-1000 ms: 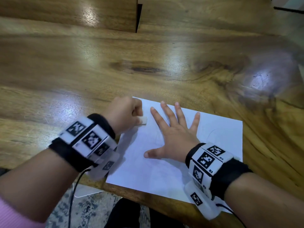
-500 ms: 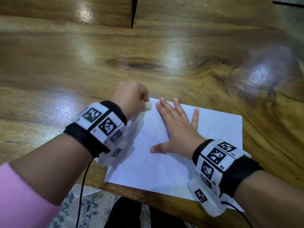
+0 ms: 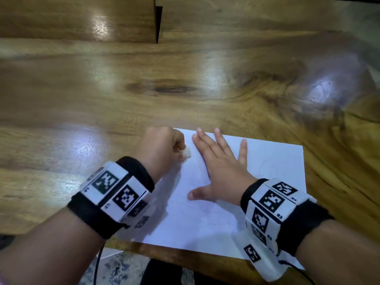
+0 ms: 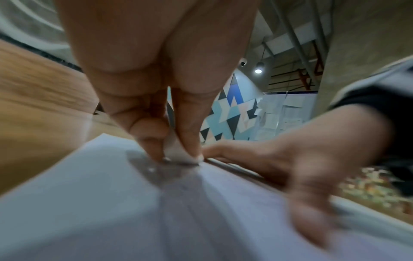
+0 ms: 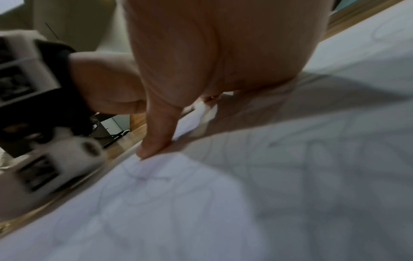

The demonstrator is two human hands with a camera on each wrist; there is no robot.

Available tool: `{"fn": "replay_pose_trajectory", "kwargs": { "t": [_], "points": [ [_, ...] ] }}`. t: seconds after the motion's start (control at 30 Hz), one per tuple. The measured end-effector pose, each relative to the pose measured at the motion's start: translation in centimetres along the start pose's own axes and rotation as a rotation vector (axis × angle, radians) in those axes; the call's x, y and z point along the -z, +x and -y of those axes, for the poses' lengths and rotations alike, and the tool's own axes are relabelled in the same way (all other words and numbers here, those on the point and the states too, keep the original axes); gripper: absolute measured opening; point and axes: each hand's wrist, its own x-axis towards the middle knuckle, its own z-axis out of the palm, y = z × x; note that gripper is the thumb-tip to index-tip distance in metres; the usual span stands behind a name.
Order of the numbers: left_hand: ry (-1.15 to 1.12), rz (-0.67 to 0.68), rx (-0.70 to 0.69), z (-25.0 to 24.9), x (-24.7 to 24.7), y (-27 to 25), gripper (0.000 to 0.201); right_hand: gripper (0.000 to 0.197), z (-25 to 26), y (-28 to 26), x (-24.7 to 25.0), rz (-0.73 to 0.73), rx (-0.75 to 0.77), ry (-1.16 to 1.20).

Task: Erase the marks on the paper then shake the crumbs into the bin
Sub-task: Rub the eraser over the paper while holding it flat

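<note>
Gripped in the left hand (image 3: pixel 162 146), a small white eraser (image 3: pixel 187 153) is pressed onto the paper (image 3: pixel 273 161) near its ten-o'clock corner. From the head view only a closed fist and the eraser's tip are seen; in the left wrist view the eraser (image 4: pixel 176 151) is shown pinched between thumb and curled fingers (image 4: pixel 148 139), its lower edge touching the sheet (image 4: pixel 93 203). Just to the right, at three o'clock from the eraser, the right hand (image 3: pixel 221 171) is laid flat on the paper, fingers straight and spread wide. Faint pencil marks (image 5: pixel 143 174) beside the thumb are revealed only in the right wrist view. The paper is lying on the wooden worktop (image 3: pixel 185 83), overhanging the near edge at six o'clock.
</note>
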Motion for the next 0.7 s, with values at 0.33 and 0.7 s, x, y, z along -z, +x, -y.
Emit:
{"fn": "replay_pose_trajectory", "kwargs": {
  "t": [0.33,0.7],
  "points": [
    [-0.007,-0.046,-0.012,-0.3,0.3,2.1,0.014,0.128,0.1,-0.1,0.0,0.026,-0.007,-0.014],
    [0.013,-0.011,-0.045,-0.5,0.0,2.1,0.011,0.131,0.3,-0.2,0.3,0.084,-0.026,-0.022]
  ]
}}
